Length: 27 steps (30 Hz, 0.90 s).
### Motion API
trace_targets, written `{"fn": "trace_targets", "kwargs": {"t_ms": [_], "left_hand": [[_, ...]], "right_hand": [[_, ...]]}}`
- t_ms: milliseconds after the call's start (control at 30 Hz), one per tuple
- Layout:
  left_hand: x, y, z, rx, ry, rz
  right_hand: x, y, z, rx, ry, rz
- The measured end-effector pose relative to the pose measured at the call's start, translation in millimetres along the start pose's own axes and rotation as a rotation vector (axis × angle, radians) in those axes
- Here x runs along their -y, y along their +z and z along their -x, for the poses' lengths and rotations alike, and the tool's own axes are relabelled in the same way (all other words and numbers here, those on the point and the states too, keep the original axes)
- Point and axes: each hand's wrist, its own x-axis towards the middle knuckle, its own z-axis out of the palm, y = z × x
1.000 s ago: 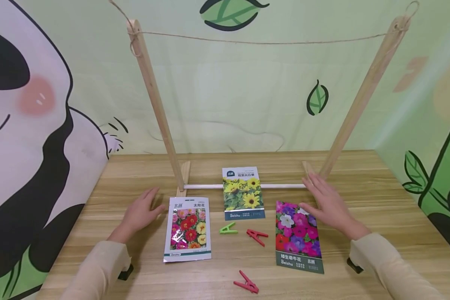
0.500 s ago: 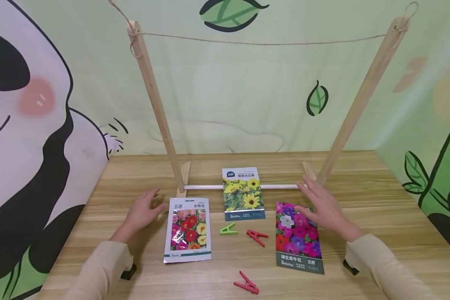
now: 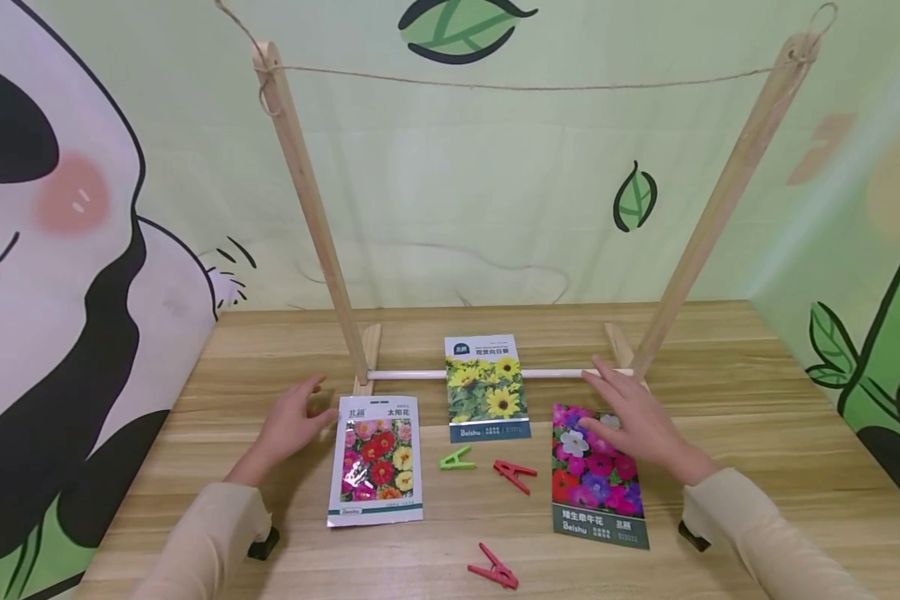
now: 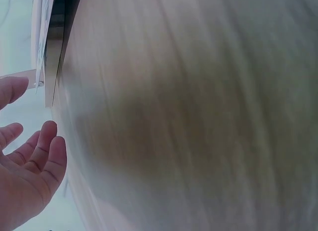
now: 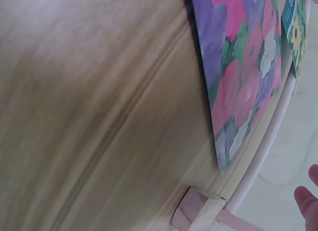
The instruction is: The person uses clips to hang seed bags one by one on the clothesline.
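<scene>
My left hand (image 3: 288, 425) is held beside the left edge of a white seed packet (image 3: 380, 460) with red and yellow flowers. In the left wrist view its fingers (image 4: 47, 146) are loosely bent around nothing. My right hand (image 3: 641, 421) hovers over the upper right corner of a seed packet (image 3: 596, 483) with pink and purple flowers, fingers spread and holding nothing. Between the hands lies a sunflower seed packet (image 3: 486, 392). A green clothespin (image 3: 457, 457), a red clothespin (image 3: 514, 475) and another red clothespin (image 3: 494, 567) lie on the wooden table.
Behind the packets stands a wooden frame with a left post (image 3: 311, 208) and a right post (image 3: 727, 208). Twine (image 3: 525, 87) is strung between their tops. A white rod (image 3: 555, 372) joins the bases, and the sunflower packet lies across it. A printed cloth backdrop (image 3: 450, 192) rises behind.
My right hand has moved left, from beside the purple-flower packet to above its upper corner. My left hand has shifted slightly right. Packets and clothespins have stayed in place.
</scene>
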Motion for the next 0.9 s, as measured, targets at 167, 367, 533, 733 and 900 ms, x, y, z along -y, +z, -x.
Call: {"fn": "trace_targets", "kwargs": {"t_ms": [167,367,533,733,900], "left_hand": [[-0.6,2.9,-0.8,-0.005,0.016,0.006],[-2.5,4.9,-1.0,0.003,0.003,0.013],[-6.4,5.9,-0.7,0.023,-0.028,0.017],[-9.1,8.9,-1.5,0.034,-0.048,0.028],[-9.4,12.2,-3.0,0.024,-0.038,0.035]], "right_hand": [[3.7,1.9,-0.6,0.029,0.01,-0.023],[7.1,4.2,-2.3,0.029,-0.02,-0.031],[11.1,5.0,-3.5,0.032,-0.036,-0.032],[15.6,6.8,-5.1,0.027,-0.054,-0.046],[18.2,9.2,-6.4,-0.005,-0.101,-0.055]]}}
